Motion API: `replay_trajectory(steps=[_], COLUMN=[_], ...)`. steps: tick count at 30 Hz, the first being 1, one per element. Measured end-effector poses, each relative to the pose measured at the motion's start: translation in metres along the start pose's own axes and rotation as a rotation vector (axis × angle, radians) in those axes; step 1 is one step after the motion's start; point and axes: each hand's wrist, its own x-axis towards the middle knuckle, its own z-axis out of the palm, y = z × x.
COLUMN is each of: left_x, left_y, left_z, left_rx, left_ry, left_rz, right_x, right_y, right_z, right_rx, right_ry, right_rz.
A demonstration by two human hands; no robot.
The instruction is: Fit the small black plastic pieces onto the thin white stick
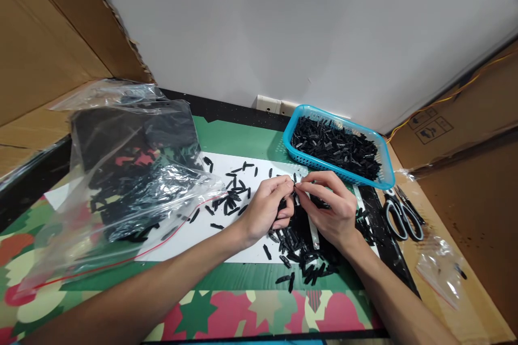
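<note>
Nearest me is the patterned mat [226, 310], and just beyond its printed border the loose black pieces [288, 240] lie heaped under and between my wrists. I'd want both forearms carried clear of that heap, since a dragged sleeveless arm could scatter it. My left hand [265, 205] is curled, thumb and forefinger closed on a small black piece [294, 184]; whether its folded fingers hold more I cannot tell. My right hand [334, 205] meets it with thumb and forefinger pinched at the same piece, the other fingers arched. A light, even grip seems right here (these slivers look easy to snap or drop), with the left steadying while the right does the finer work. Over the white sheet [243, 250], dark bits show up well, so I'd hold the work there. To the left the clear bag [156, 202] covers part of the sheet; to the right lie scissors [404, 216]. Farther off stands the blue basket [387, 167], heaped with similar pieces, near the wall [303, 27].
</note>
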Motion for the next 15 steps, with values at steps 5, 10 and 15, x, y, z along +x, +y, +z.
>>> replay_trajectory(steps=[5,10,15], left_x=[0.0003,0.0000,0.0004], left_y=[-0.0006,-0.0002,-0.0005], left_z=[-0.0005,-0.0001,-0.0010], left_rx=[0.007,-0.007,0.000], left_ry=[0.002,0.007,0.002], left_rz=[-0.003,-0.013,-0.014], right_x=[-0.0006,-0.0035,-0.0004], right_y=[0.0025,0.0061,0.0052], right_z=[-0.0004,-0.0012,-0.0020], right_rx=[-0.068,-0.087,-0.035], right_ry=[-0.014,-0.030,-0.076], right_rz=[-0.053,-0.085,-0.042])
